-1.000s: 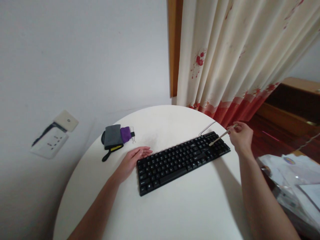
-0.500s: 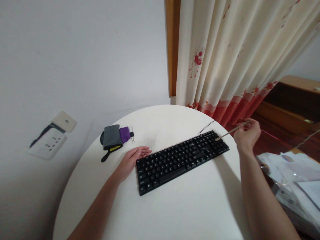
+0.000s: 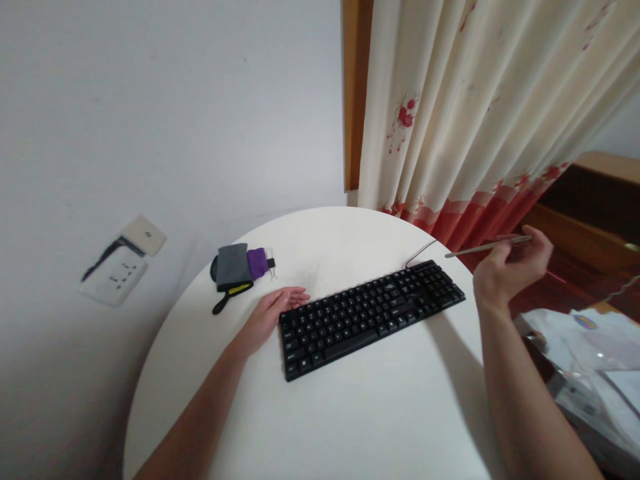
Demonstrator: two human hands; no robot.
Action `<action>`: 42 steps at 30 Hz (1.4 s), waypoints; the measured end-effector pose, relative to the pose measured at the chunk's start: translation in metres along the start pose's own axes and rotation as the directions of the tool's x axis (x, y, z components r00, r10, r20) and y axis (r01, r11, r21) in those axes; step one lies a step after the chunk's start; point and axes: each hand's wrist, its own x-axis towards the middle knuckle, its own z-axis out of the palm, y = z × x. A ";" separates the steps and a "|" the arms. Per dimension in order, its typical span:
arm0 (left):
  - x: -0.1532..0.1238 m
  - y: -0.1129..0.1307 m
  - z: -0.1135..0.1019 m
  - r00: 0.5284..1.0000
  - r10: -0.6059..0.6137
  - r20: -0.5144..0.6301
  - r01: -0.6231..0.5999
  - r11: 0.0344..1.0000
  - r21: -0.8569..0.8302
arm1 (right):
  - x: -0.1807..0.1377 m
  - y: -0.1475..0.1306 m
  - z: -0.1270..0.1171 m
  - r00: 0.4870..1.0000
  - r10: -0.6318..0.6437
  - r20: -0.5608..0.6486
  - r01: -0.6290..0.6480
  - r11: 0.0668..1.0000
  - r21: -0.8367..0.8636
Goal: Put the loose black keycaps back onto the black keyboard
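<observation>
A black keyboard point(image 3: 373, 317) lies at a slant on the round white table point(image 3: 380, 413). My left hand point(image 3: 273, 310) rests by its upper left corner, fingers stretched out along the back edge; whether they press on the keyboard, I cannot tell. Raised beyond the keyboard's right end, my right hand point(image 3: 515, 267) is closed on a thin pale stick point(image 3: 475, 250). The stick points left, its tip above the keyboard's upper right corner and apart from the keys.
Grey and purple folded cloths point(image 3: 234, 267) with a wire clip sit at the table's back left. A cable point(image 3: 420, 253) runs off the back edge. A wall socket point(image 3: 115, 277) is at left, a curtain point(image 3: 440, 133) behind, and plastic-wrapped items point(image 3: 585, 360) at right.
My right hand has lifted and moved right, taking the stick's tip off the number keys. My left hand stays at the keyboard's corner. The whole view has shifted slightly.
</observation>
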 end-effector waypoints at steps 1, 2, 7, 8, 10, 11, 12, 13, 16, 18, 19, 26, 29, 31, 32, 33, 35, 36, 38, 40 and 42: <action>0.000 0.001 0.001 1.000 0.000 -0.001 0.000 1.000 -0.006 | -0.003 -0.006 0.002 1.000 -0.010 0.016 0.009 0.999 0.039; -0.001 0.002 0.002 1.000 0.001 -0.004 -0.001 1.000 -0.011 | -0.007 -0.011 0.005 0.999 -0.012 0.035 0.009 0.997 0.071; -0.001 0.005 0.005 1.000 0.002 -0.020 -0.002 1.000 -0.025 | -0.028 -0.039 0.011 0.989 0.057 0.136 -0.078 0.985 0.152; -0.001 0.004 0.005 1.000 0.000 -0.020 -0.001 1.000 -0.029 | -0.032 -0.045 0.011 0.984 0.084 0.160 -0.112 0.979 0.170; 0.000 0.002 0.004 1.000 0.003 -0.016 -0.003 0.999 -0.037 | -0.041 -0.058 0.012 0.959 0.162 0.231 -0.213 0.953 0.216; 0.000 0.001 0.003 1.000 0.005 -0.013 -0.006 0.999 -0.042 | -0.046 -0.065 0.013 0.940 0.204 0.274 -0.273 0.930 0.246; 0.000 0.000 0.003 1.000 0.008 -0.011 -0.008 0.999 -0.046 | -0.052 -0.072 0.014 0.914 0.245 0.322 -0.338 0.900 0.276; 0.000 -0.001 0.003 1.000 0.010 -0.009 -0.010 0.999 -0.050 | -0.058 -0.079 0.014 0.884 0.283 0.372 -0.404 0.862 0.306; -0.001 0.000 0.004 1.000 0.008 -0.010 -0.009 0.999 -0.052 | -0.077 -0.098 0.015 0.766 0.350 0.539 -0.583 0.733 0.352; -0.002 0.001 0.005 1.000 0.010 -0.010 -0.010 0.999 -0.052 | -0.090 -0.111 0.012 0.678 0.344 0.649 -0.664 0.665 0.342; -0.002 0.001 0.006 1.000 0.013 -0.011 -0.013 0.999 -0.051 | -0.096 -0.117 0.010 0.635 0.331 0.698 -0.696 0.638 0.330; -0.003 -0.001 0.007 1.000 0.023 -0.007 -0.024 0.997 -0.070 | -0.141 -0.158 -0.013 0.330 0.196 0.923 -0.844 0.498 0.197; -0.003 -0.002 0.007 0.999 0.030 -0.016 -0.031 0.997 -0.069 | -0.158 -0.165 -0.020 0.229 0.155 0.961 -0.877 0.462 0.135; -0.003 -0.003 0.007 0.999 0.040 -0.020 -0.041 0.998 -0.055 | -0.167 -0.167 -0.022 0.182 0.146 0.972 -0.887 0.451 0.099; -0.003 -0.003 0.007 0.999 0.045 -0.019 -0.046 0.998 -0.049 | -0.170 -0.168 -0.023 0.162 0.145 0.976 -0.892 0.444 0.082; -0.003 -0.003 0.007 0.999 0.050 -0.017 -0.050 0.998 -0.046 | -0.173 -0.168 -0.023 0.143 0.147 0.979 -0.897 0.437 0.065; -0.003 -0.003 0.008 0.998 0.056 -0.018 -0.057 0.997 -0.047 | -0.178 -0.168 -0.023 0.109 0.147 0.983 -0.904 0.425 0.037; -0.003 -0.003 0.008 0.998 0.056 -0.020 -0.057 0.997 -0.048 | -0.179 -0.168 -0.023 0.097 0.147 0.984 -0.907 0.421 0.027; -0.004 -0.003 0.008 0.998 0.058 -0.022 -0.059 0.997 -0.051 | -0.182 -0.167 -0.023 0.078 0.146 0.986 -0.907 0.420 0.010; -0.004 -0.002 0.009 0.998 0.056 -0.021 -0.057 0.997 -0.052 | -0.184 -0.167 -0.022 0.068 0.154 0.986 -0.903 0.429 -0.005; -0.004 -0.001 0.009 0.998 0.056 -0.021 -0.056 0.997 -0.048 | -0.185 -0.167 -0.022 0.072 0.168 0.983 -0.897 0.442 -0.010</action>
